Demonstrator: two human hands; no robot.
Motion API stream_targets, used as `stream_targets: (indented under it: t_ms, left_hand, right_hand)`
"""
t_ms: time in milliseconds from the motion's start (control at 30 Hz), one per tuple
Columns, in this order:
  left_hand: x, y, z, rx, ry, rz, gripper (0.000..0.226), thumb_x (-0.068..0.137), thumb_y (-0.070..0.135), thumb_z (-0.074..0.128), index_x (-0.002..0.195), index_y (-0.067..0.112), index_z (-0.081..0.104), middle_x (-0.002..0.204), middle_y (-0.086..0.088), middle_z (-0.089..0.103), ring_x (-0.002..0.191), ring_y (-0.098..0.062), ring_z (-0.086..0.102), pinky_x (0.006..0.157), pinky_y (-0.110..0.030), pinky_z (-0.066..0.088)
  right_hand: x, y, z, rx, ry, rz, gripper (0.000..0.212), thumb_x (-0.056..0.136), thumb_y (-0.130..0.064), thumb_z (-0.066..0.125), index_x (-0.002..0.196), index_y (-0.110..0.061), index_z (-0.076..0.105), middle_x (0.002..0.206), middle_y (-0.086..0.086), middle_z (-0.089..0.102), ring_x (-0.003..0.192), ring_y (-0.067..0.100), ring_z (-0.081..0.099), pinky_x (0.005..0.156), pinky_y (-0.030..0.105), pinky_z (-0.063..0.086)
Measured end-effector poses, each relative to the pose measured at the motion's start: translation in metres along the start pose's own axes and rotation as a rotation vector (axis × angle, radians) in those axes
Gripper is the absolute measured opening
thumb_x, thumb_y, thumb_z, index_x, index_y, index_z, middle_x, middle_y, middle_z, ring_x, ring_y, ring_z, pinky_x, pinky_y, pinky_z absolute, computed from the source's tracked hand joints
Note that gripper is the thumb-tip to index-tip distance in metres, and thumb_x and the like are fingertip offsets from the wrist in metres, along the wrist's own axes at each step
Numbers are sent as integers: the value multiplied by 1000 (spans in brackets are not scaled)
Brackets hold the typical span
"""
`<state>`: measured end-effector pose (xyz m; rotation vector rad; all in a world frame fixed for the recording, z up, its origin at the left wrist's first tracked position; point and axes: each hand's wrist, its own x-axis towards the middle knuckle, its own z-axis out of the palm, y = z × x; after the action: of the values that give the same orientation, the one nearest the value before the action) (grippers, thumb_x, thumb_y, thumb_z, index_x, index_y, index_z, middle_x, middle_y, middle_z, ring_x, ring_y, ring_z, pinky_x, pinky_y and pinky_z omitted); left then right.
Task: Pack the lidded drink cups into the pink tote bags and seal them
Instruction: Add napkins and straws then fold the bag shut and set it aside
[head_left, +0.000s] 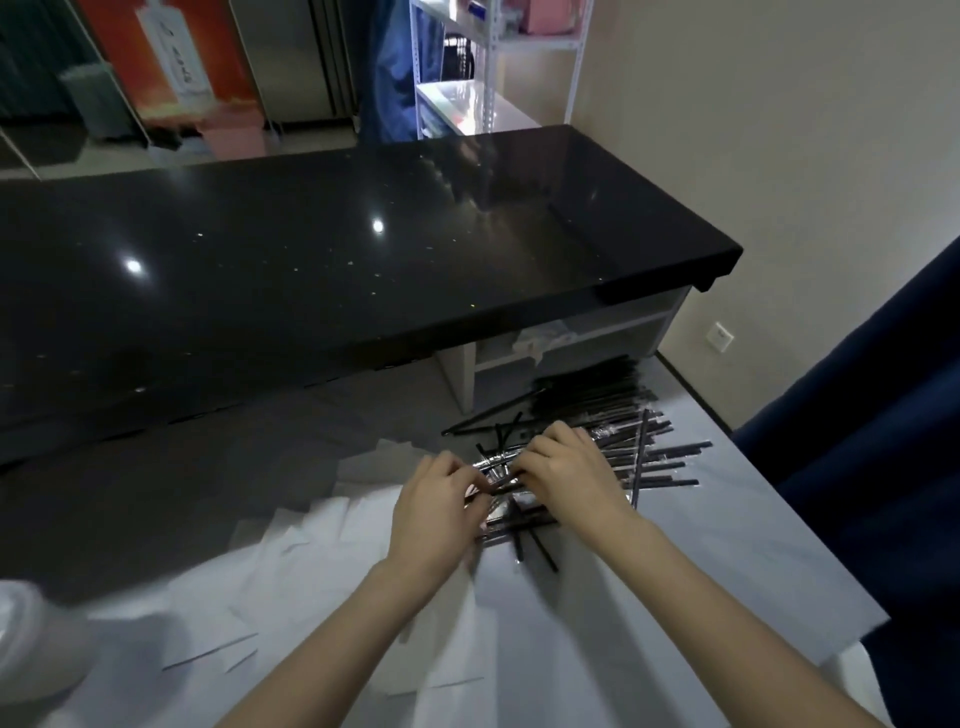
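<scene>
While both bare hands work over it, a pile of thin black drinking straws in shiny clear wrappers lies on the pale grey surface, right of centre, near its far right edge. Most straws have their long axis left-to-right, right ends toward the surface's right edge, packed roughly parallel. A few break that: one wrapped straw lies across the rest, running near-to-far; several loose ones at the near side of the pile sit diagonal and crossed. A second darker stack lies just behind, tilted up to the far right. Wrappers glint silver; the straws are matte black.

Left hand: fingers curled, pinching straws at the pile's left end. Right hand: back up, fingers bent down onto the pile just beside the left hand; cannot tell if they grip a straw, motion blur.

Overlapping flat white paper sheets cover the surface left of the hands. Blurred white object at the left edge, unidentifiable. Glossy black counter behind. Dark blue cloth on the right.
</scene>
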<state>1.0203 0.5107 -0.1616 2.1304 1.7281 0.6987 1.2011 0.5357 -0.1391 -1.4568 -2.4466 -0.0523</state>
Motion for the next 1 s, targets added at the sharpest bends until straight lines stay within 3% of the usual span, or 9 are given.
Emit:
stream_targets:
  t_ms: [167, 267, 367, 667, 800, 933, 1000]
  left_hand:
    - [-14, -21, -55, -100, 74, 12, 9, 85, 22, 68, 93, 25, 71, 91, 13, 68, 90, -11, 57, 79, -31, 46]
    - [-36, -43, -97, -73, 152, -20, 7, 84, 26, 69, 91, 28, 70, 82, 17, 64, 83, -8, 54, 71, -27, 42]
    - [-67, -74, -150, -46, 222, -70, 7, 84, 31, 70, 91, 29, 70, 84, 15, 65, 84, -7, 56, 75, -29, 47]
    - [-225, -173, -334, -77, 594, -239, 12, 76, 23, 78, 84, 30, 72, 81, 17, 68, 83, -5, 63, 77, -37, 53]
    - [-306, -213, -403, -9, 719, -324, 17, 75, 17, 79, 85, 28, 72, 83, 14, 69, 82, -1, 63, 77, -25, 51]
    - [-383, -252, -460, 63, 785, -375, 11, 78, 19, 77, 88, 24, 73, 85, 13, 69, 84, -6, 62, 78, -30, 52]
    - [-417, -273, -483, 80, 809, -385, 14, 79, 20, 77, 90, 27, 72, 87, 15, 68, 86, -4, 62, 80, -26, 52]
  right_hand:
    - [24, -47, -31, 38, -10, -80, 18, 65, -16, 84, 80, -19, 75, 72, -3, 65, 72, 24, 62, 70, 30, 46]
    - [44, -90, -46, 65, -81, -125, 20, 88, -19, 64, 106, -19, 71, 97, 1, 68, 93, 24, 59, 85, 34, 42]
    - [64, -145, -56, 133, -49, -239, 23, 95, -24, 54, 113, -21, 68, 109, -2, 64, 101, 19, 55, 86, 31, 42]
    - [106, -392, -80, 328, 85, -595, 17, 88, -18, 66, 103, -17, 72, 96, -1, 66, 88, 20, 56, 71, 22, 40]
    - [110, -513, -82, 416, 129, -695, 28, 85, -14, 68, 113, -16, 69, 96, 1, 66, 89, 21, 56, 77, 33, 49]
    - [111, -627, -76, 450, 140, -792, 16, 83, -11, 69, 97, -14, 74, 95, 3, 66, 89, 25, 60, 71, 40, 52]
    - [112, -677, -72, 466, 128, -811, 14, 83, -14, 69, 96, -16, 74, 95, 2, 65, 90, 23, 60, 68, 39, 52]
